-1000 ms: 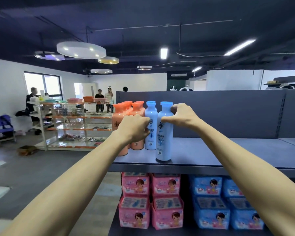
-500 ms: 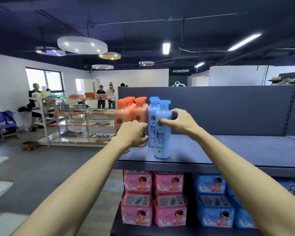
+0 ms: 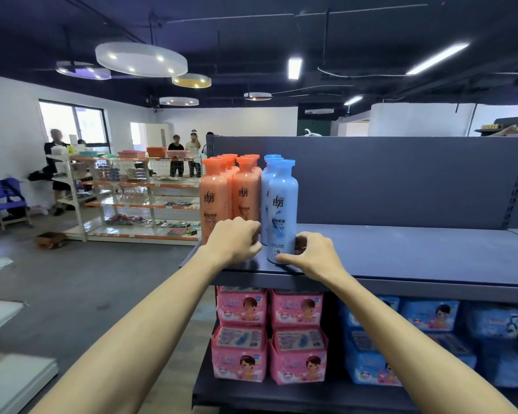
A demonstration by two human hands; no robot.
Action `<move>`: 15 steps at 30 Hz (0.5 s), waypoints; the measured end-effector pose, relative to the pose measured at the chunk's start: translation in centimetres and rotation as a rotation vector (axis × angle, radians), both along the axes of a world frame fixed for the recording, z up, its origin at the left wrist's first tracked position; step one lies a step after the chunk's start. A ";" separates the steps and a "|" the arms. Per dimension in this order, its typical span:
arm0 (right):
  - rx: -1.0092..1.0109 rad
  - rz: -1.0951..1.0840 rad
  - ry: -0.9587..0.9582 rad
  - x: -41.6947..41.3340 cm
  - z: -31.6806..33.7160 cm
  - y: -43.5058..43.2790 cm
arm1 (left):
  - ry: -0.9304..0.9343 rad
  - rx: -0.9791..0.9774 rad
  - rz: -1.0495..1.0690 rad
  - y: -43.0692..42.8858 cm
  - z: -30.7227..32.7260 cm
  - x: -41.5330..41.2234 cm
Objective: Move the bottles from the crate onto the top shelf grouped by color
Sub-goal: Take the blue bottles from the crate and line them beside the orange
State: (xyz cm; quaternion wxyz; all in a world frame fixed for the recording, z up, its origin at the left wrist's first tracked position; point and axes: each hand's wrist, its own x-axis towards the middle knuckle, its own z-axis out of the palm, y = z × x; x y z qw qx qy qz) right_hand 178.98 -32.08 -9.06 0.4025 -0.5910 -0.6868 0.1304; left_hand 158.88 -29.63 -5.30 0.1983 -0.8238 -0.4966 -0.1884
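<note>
Bottles stand upright at the left end of the top shelf (image 3: 416, 255), sorted by color: the orange bottles (image 3: 214, 201) form two rows on the left, and the blue bottles (image 3: 269, 186) line up just to their right. We hold the front blue bottle (image 3: 283, 204) near its base with our right hand (image 3: 313, 258), thumb across the front and fingers curled around its right side. Our left hand (image 3: 235, 242) is curled into a loose fist at the foot of the front orange bottle (image 3: 245, 195), knuckles touching the blue one; we cannot tell whether it grips anything. Below the shelf sit pink packs (image 3: 269, 336) and, to their right, blue packs (image 3: 425, 339).
</note>
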 end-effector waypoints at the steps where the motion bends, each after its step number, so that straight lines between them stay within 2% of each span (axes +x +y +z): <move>1: -0.002 0.003 -0.004 -0.2 0.0 0.3 | -0.004 -0.010 0.004 0.1 -0.1 -0.3; 15: -0.068 0.033 -0.114 -1.4 0.5 2.7 | -0.003 -0.021 0.009 1.5 -0.6 -1.0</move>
